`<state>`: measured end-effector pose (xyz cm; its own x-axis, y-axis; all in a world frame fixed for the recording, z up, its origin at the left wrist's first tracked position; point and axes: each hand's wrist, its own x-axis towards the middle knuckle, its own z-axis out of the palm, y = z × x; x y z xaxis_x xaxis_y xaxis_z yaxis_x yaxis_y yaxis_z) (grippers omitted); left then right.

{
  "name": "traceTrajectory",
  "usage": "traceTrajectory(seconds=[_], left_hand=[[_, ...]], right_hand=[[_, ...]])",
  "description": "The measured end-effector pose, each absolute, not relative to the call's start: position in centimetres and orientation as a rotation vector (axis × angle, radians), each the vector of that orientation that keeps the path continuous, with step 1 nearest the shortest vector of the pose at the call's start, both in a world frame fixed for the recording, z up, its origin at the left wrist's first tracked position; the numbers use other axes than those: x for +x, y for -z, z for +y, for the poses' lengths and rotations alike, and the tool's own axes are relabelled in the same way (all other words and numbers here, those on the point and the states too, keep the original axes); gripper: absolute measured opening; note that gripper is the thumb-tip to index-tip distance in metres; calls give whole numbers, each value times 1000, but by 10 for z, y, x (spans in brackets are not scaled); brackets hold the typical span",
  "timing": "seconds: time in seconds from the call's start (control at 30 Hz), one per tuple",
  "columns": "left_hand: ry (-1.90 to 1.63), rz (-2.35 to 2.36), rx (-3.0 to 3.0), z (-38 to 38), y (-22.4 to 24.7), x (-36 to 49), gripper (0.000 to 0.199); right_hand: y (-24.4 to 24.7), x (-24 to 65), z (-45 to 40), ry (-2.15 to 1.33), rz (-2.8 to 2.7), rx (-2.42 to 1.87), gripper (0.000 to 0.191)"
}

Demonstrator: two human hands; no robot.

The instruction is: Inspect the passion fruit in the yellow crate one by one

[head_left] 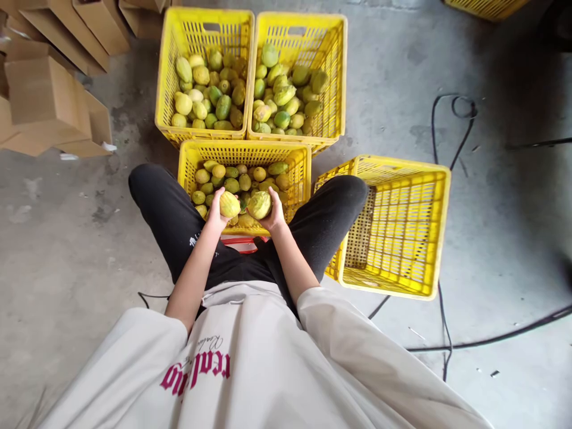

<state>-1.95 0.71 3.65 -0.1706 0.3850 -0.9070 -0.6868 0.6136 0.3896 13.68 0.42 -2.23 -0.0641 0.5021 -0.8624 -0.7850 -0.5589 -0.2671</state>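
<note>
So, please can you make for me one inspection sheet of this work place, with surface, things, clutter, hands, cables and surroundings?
Surface: grey concrete floor, dark stains, small scraps.
Job's things: near yellow crate between the knees, holding yellow-green fruits; two far yellow crates beyond it, also holding fruits; side yellow crate by the right knee.
Clutter: open cardboard boxes, far left.
Left hand: holds a yellowish fruit.
Right hand: holds a greenish fruit.
Cables: black cables on the floor, mostly right.
Surroundings: another crate at the top edge; other people, nothing seen.
</note>
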Motion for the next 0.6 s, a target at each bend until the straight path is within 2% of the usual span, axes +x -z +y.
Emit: traceTrajectory(seconds=[0.27, 0.6], left_hand=[[-1035, 1341, -323, 4, -28, -21, 43], [-974, 1280, -448, 4, -25, -21, 27]], right_hand=[[13, 137, 5, -1958, 383, -1216, 54], [13, 132, 3, -2026, 317, -1175, 46]])
